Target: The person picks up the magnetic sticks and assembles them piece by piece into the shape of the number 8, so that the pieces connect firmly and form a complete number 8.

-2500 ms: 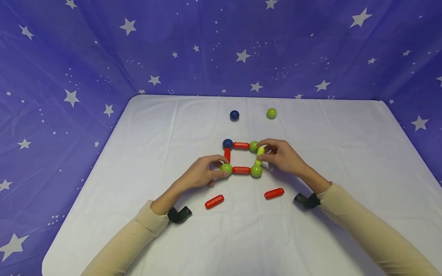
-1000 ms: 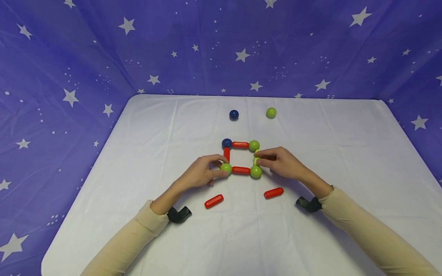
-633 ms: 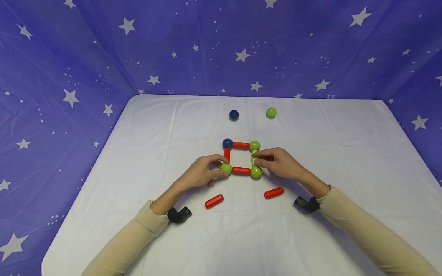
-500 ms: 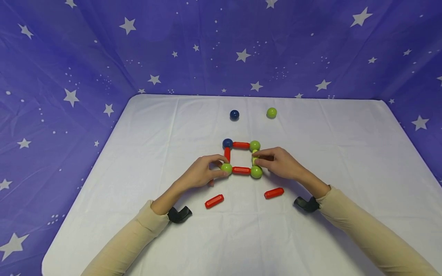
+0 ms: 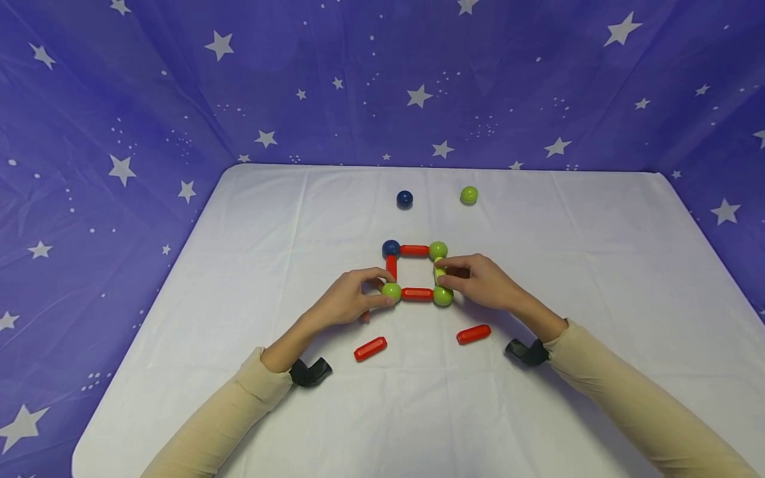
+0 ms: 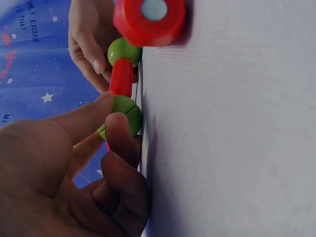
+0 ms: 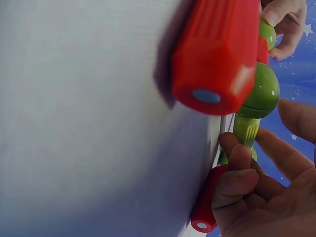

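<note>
Magnetic rods and balls form a four-sided frame on the white cloth. My left hand (image 5: pixel 349 297) pinches the green ball (image 5: pixel 391 292) at its near left corner between thumb and fingers. My right hand (image 5: pixel 485 282) pinches the yellow rod (image 5: pixel 439 272) on the right side, which lies between the near right green ball (image 5: pixel 443 296) and the far right green ball (image 5: pixel 438 250). A blue ball (image 5: pixel 391 249) makes the far left corner. Red rods form the near side (image 5: pixel 417 294), far side (image 5: pixel 414 250) and left side (image 5: pixel 391 267), the last partly hidden by fingers.
Two loose red rods lie nearer me, one left (image 5: pixel 370 348) and one right (image 5: pixel 474 334). Another red rod (image 7: pixel 210 202) shows beside my right fingers in the right wrist view. Behind the frame sit a blue ball (image 5: pixel 404 199) and a green ball (image 5: pixel 469 194).
From a slant outside the right side, the yellow rod has come left into line between the two right green balls, my right hand moving with it. My left hand keeps its place.
</note>
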`<state>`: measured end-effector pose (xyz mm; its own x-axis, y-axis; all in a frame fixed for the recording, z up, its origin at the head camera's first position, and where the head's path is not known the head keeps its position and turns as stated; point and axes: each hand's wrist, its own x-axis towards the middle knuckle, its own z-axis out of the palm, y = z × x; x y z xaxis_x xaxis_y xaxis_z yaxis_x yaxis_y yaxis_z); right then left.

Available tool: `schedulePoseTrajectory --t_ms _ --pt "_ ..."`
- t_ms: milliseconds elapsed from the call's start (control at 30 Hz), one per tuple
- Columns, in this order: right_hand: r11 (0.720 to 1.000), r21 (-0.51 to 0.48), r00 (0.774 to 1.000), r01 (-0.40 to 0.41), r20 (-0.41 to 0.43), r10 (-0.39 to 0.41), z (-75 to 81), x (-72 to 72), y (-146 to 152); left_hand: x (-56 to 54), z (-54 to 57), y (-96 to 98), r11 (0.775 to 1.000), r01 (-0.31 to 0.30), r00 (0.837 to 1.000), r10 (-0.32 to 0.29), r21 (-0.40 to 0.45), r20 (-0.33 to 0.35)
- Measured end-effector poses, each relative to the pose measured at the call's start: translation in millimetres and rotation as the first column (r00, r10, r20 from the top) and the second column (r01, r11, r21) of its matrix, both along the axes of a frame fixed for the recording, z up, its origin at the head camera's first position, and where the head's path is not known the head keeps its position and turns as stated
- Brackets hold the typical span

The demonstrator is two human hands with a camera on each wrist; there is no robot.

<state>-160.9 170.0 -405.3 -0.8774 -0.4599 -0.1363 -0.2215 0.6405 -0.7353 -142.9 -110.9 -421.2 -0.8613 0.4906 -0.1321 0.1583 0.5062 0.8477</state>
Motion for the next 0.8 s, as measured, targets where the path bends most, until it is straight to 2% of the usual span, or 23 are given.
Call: schedulePoseTrajectory --t_ms 800 --pt "0.999 -0.036 1.0 0.013 0.013 -0.012 -0.4 2.0 0.7 1.3 1.9 1.7 0.999 -0.041 0.999 0.041 -0.004 0.024"
